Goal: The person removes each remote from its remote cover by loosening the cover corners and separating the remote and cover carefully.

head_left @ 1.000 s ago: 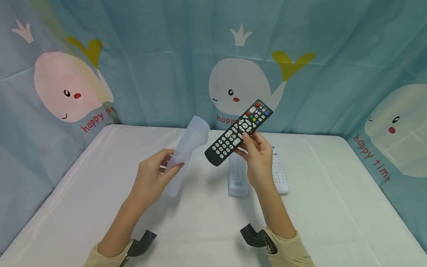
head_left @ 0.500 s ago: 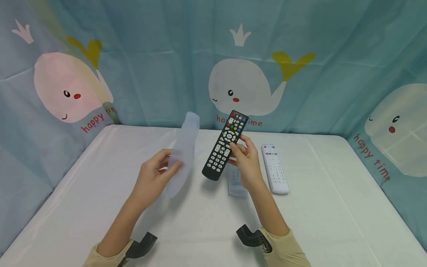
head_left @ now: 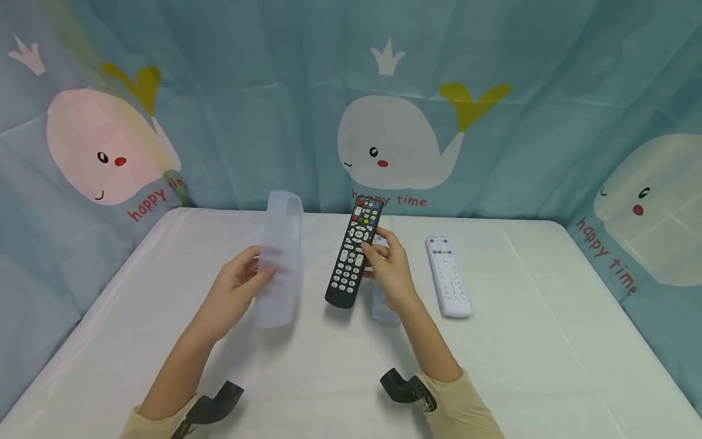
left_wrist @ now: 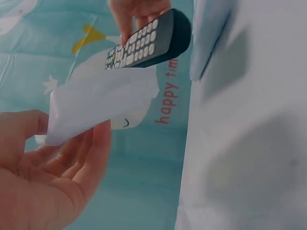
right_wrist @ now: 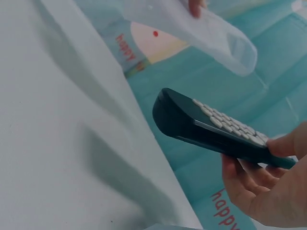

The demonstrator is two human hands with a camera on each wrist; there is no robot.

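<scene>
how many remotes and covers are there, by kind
black remote: 1, held in the right hand
white remote: 1, bare on the table
remote in a clear cover: 1, partly hidden behind the right hand
empty clear cover: 1, held in the left hand
total: 4

- Black remote (head_left: 352, 253): long, with white and coloured buttons facing up, held above the table, tilted, its top end away from the person.
- Clear sleeve (head_left: 280, 259): soft, translucent, empty, held almost upright just beside the remote.
</scene>
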